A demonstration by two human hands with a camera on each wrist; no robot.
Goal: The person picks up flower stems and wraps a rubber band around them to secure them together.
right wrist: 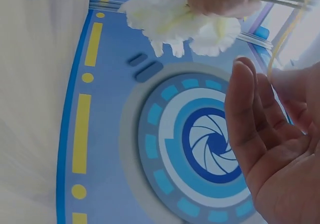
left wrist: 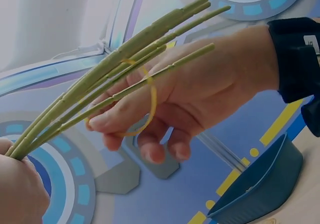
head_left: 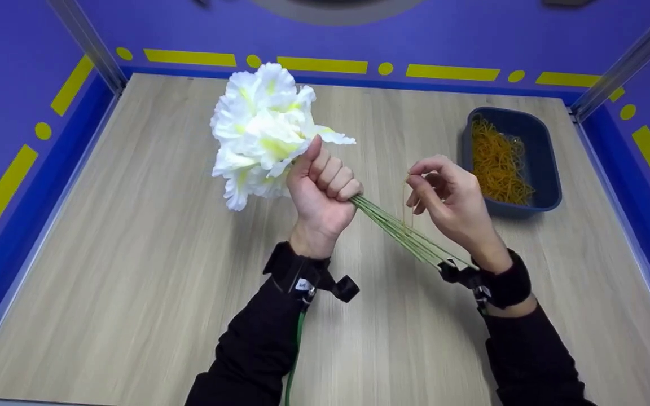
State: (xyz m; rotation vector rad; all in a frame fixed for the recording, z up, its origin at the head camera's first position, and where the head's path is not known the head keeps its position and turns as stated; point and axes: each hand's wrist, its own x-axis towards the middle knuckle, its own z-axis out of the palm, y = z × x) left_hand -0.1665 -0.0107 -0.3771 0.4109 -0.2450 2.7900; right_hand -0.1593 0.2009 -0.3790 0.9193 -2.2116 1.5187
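Note:
A bunch of white artificial flowers [head_left: 271, 132] with yellow-tinged, ruffled petals tilts up to the left in the head view. Just below the blooms, my left hand [head_left: 325, 186] grips the green stems [head_left: 398, 228] in a fist, thumb up along them. The stem ends fan out toward the right wrist. Between thumb and index finger, my right hand [head_left: 452, 197] pinches a thin yellow rubber band [left wrist: 152, 101]. In the left wrist view the band hangs as a loop across some stems; how many it encircles I cannot tell. The other right fingers are loosely bent.
A dark blue bin [head_left: 548, 169] holding a heap of yellow rubber bands [head_left: 497, 160] stands on the wooden table [head_left: 133, 254] beyond the right hand. Blue panels [head_left: 359, 45] with yellow marks border the table. A green cable [head_left: 297, 349] runs along the left sleeve.

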